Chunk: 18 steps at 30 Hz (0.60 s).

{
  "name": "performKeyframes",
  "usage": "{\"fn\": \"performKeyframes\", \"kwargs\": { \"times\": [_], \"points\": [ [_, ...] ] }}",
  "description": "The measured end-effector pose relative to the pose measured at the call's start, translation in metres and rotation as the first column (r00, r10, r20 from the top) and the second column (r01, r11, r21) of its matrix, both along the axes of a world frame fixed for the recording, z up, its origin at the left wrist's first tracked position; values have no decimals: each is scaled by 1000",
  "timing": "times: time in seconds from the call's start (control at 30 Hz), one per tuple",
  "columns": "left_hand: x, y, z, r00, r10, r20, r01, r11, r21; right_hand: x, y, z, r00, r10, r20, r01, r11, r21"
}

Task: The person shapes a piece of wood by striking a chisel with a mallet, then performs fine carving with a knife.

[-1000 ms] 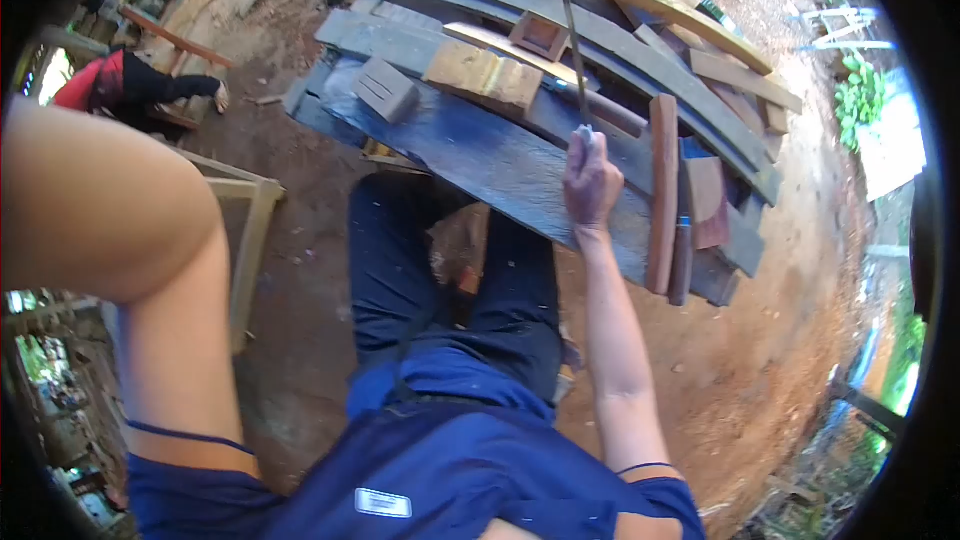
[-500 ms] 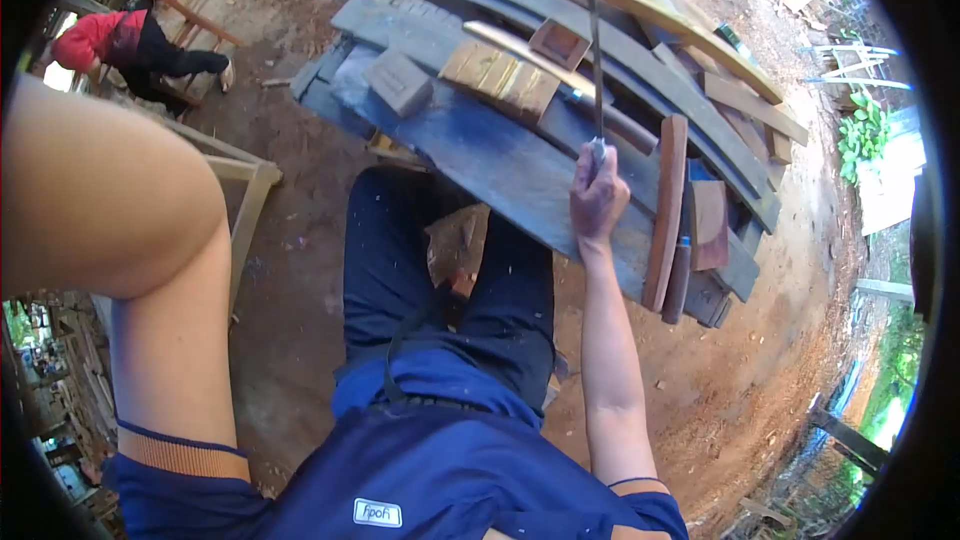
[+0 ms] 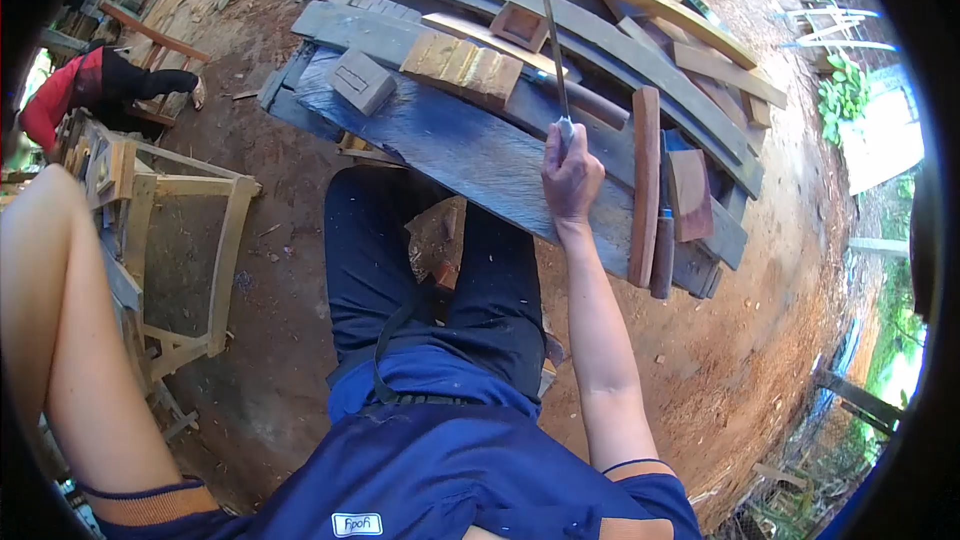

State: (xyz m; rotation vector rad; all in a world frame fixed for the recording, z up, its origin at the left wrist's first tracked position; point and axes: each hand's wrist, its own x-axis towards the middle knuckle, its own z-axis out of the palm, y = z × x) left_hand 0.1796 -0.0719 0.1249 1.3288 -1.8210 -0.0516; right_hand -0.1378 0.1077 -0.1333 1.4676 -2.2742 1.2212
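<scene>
My right hand (image 3: 572,178) is closed around the handle end of a long, thin, dark metal tool (image 3: 551,35) with a pale ferrule, pointing away from me over the workbench (image 3: 470,155). Beside that hand lies a curved reddish wooden piece (image 3: 645,185), and to its right a dark tool handle (image 3: 662,258) and a wooden block with a curved edge (image 3: 689,195). Further left on the bench are a ridged tan wooden block (image 3: 462,68) and a greyish block (image 3: 362,83). My left arm (image 3: 80,340) is bent at the left edge; its hand is out of frame.
Long boards (image 3: 640,0) lie piled along the bench's far side, near a small open wooden box (image 3: 520,26). To the left stands a wooden frame (image 3: 228,260). Beyond it, a person in a red top (image 3: 75,85) bends over. Brown dirt ground surrounds the bench.
The view has shifted, so the bench appears further left. My left elbow has dropped away to the left edge, uncovering the wooden frame. My right hand still holds the tool.
</scene>
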Motion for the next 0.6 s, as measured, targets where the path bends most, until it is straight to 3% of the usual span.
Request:
{"fn": "performKeyframes", "kwargs": {
  "times": [0.2,0.5,0.6],
  "points": [
    [10,-5,3,998,1,55,2,999,-52,2,2,5,997,7,80,-11,999,46],
    [-43,-7,12,991,-73,115,86,991,-107,2,2,3,994,24,108,-27,999,24],
    [-61,8,18,983,-76,168,92,992,-89,1,2,4,999,6,32,-6,1000,16]
  ]
}}
